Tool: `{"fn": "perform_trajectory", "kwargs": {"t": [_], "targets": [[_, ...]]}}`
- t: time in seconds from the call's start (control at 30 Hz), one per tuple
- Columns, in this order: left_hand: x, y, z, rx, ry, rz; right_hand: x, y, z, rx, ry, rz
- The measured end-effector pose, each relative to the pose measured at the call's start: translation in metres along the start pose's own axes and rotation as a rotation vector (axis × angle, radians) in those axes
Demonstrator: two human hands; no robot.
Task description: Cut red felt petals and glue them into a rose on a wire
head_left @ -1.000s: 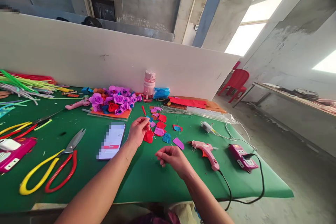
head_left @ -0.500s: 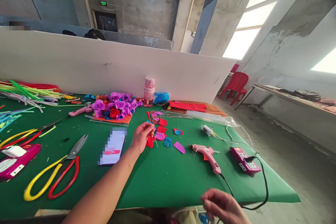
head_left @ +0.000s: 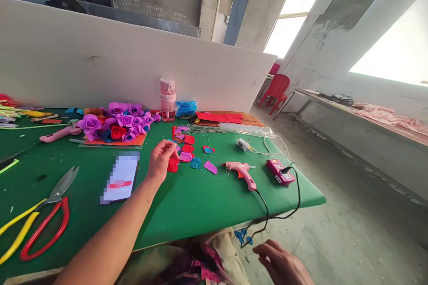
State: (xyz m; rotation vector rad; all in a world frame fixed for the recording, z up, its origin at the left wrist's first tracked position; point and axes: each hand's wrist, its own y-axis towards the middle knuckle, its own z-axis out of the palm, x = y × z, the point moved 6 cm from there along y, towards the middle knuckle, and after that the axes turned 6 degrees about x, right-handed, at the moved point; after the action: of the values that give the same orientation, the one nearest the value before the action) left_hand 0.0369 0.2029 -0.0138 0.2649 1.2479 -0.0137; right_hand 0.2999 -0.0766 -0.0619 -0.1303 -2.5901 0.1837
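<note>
My left hand (head_left: 161,160) is closed in a pinch over the green table, beside the loose petals. The thin wire in its fingertips shows in the earlier picture but hardly now. Just above the fingers stands a narrow red rolled piece (head_left: 173,132); whether it is on the wire I cannot tell. Around lie red petals (head_left: 189,140), a blue petal (head_left: 195,163) and a purple petal (head_left: 210,167). My right hand (head_left: 282,260) hangs past the table's front edge, above the floor, fingers loosely bent and apart, holding nothing I can see. A pink glue gun (head_left: 241,173) lies on the table, nearer the right side.
Large scissors (head_left: 62,187) and a phone (head_left: 122,176) lie to the left. Purple paper roses (head_left: 125,120), a pink bottle (head_left: 167,100) and thin wires (head_left: 214,129) are at the back. A magenta power strip (head_left: 280,173) feeds the black cord. Blue scraps (head_left: 243,237) are on the floor.
The view has swung right, so the table things appear further left. My left hand keeps its pinch by the petals. My right hand is further from the table edge, its fingers looser.
</note>
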Motion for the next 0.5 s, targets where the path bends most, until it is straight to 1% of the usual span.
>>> {"fn": "perform_trajectory", "kwargs": {"t": [0.1,0.13,0.17,0.2,0.3,0.37,0.43,0.47,0.5], "targets": [[-0.001,0.002,-0.006,-0.046,-0.010,0.014,0.050,0.024,-0.023,-0.110,-0.100,-0.219],[-0.001,0.003,-0.008,-0.059,-0.015,0.017,0.069,0.031,-0.029,-0.162,-0.139,-0.340],[0.000,0.004,-0.010,-0.069,-0.019,0.019,0.085,0.039,-0.031,-0.177,-0.181,-0.440],[0.000,0.005,-0.012,-0.076,-0.019,0.021,0.097,0.049,-0.033,-0.195,-0.198,-0.480],[0.001,0.007,-0.016,-0.093,-0.013,0.029,0.125,0.080,-0.026,-0.113,-0.138,-0.569],[0.002,0.007,-0.018,-0.106,-0.014,0.024,0.140,0.101,-0.023,-0.121,-0.177,-0.630],[0.003,0.006,-0.018,-0.117,-0.023,0.012,0.152,0.122,-0.024,-0.129,-0.244,-0.697],[0.003,0.006,-0.018,-0.122,-0.027,0.007,0.154,0.135,-0.026,-0.118,-0.246,-0.704],[0.003,0.006,-0.018,-0.126,-0.028,0.004,0.154,0.150,-0.029,-0.101,-0.218,-0.678]]}}
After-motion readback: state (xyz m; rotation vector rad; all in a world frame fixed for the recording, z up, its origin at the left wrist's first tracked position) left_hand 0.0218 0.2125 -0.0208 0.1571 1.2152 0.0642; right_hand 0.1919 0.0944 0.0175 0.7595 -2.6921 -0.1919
